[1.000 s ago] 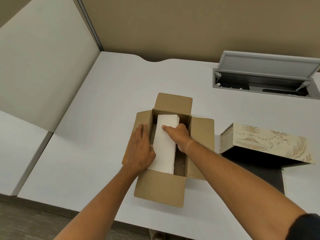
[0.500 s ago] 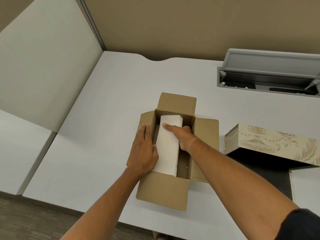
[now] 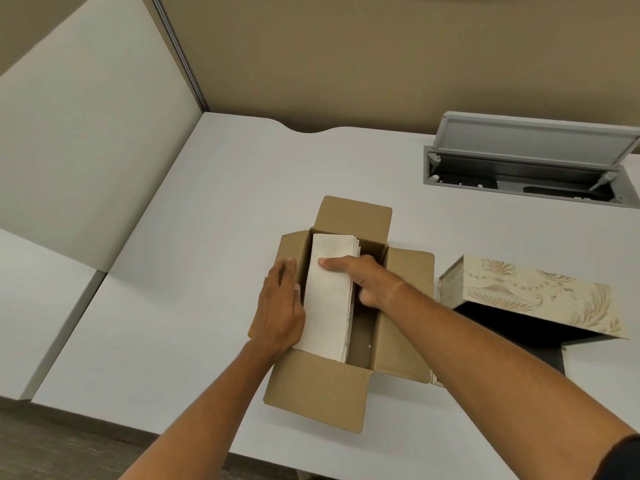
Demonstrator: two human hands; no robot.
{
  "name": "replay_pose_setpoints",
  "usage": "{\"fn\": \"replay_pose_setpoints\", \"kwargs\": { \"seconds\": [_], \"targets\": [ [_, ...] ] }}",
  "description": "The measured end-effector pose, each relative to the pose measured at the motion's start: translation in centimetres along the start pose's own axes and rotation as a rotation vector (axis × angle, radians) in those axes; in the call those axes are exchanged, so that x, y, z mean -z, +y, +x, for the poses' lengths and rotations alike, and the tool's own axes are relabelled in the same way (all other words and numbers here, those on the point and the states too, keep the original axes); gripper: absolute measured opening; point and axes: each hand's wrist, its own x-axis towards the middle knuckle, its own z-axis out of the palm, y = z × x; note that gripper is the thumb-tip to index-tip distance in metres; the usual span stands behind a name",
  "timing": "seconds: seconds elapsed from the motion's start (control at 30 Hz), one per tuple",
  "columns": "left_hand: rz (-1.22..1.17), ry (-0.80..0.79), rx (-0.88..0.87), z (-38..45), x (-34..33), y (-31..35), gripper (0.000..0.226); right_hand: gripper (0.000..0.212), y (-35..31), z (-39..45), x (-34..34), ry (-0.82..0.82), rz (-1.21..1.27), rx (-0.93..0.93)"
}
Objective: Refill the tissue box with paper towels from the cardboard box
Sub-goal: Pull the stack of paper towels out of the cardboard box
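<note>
Your right hand (image 3: 360, 282) grips the paper towels (image 3: 329, 306) inside the cardboard box (image 3: 322, 393); your left hand (image 3: 280, 306) rests flat on its left flap.

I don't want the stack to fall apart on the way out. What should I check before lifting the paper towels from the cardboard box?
1. Cardboard box flaps folded open: ok.
2. Right hand grips the paper towels, thumb on top: ok.
3. Grip reaches under the whole stack: cannot tell.
4. Left hand rests on the box's left flap: ok.
5. Tissue box lies to the right of the cardboard box: ok.
6. Tissue box ready to be filled: cannot tell.
</note>
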Motion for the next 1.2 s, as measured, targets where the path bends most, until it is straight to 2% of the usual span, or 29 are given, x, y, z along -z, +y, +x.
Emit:
{"fn": "replay_pose_setpoints", "kwargs": {
  "seconds": [0.1,0.33,0.5,0.63,0.77,0.87,1.03,1.1,1.2],
  "targets": [
    [-0.045,0.016,0.038,0.0,0.1,-0.2,0.049,0.062,-0.6,-0.8,0.2,-0.065,-0.014,0.105],
    [-0.053,0.035,0.094,0.5,1.0,-1.0,0.047,0.073,-2.3,-3.9,0.4,-0.084,-0.109,0.321],
    [0.0,-0.016,0.135,1.0,2.4,-0.7,0.047,0.061,-3.2,-6.5,1.1,-0.093,-0.057,0.419],
    [-0.09,0.023,0.186,0.7,4.2,1.7,0.052,0.062,-4.3,-9.1,2.3,-0.124,-0.012,0.473],
    [-0.228,0.06,0.129,-0.2,6.0,5.7,0.054,0.041,-5.7,-12.3,4.0,-0.132,0.052,0.532],
    [-0.491,-0.054,0.071,-1.1,7.4,9.1,0.046,0.056,-6.5,-14.8,5.5,-0.09,0.133,0.56],
    [-0.825,-0.335,-0.027,-1.8,7.5,13.3,0.046,0.054,-7.0,-19.1,8.0,-0.045,0.22,0.589],
    [-0.877,-0.349,-0.006,-2.0,7.2,14.5,0.037,0.059,-6.7,-20.8,9.2,-0.035,0.251,0.593],
    [-0.945,-0.456,0.055,-2.7,6.4,16.1,0.058,0.061,-5.9,-23.2,11.5,-0.023,0.301,0.594]
  ]
}}
